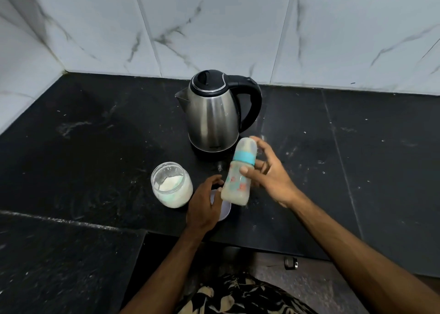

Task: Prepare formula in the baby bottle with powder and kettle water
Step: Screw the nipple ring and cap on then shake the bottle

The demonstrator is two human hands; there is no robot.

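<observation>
The right hand [269, 173] holds the bottle [239, 173] around its middle, thumb across the front just below the teal collar and the fingers wrapped behind. The bottle is capped, tilted with its top leaning away and to the right, and lifted off the counter [95, 135]; pale milky liquid fills its lower part. Its base hangs just above a white lid [225, 210] lying flat on the counter. The left hand [206, 206] rests over that lid with fingers curved and loosely spread, fingertips close to the bottle's base; whether it grips the lid cannot be told. Just left of the left hand stands an open jar [172, 185] of white powder. Behind the bottle, near its top, the steel kettle [214, 113] stands upright with lid shut, spout to the left and black handle to the right.
</observation>
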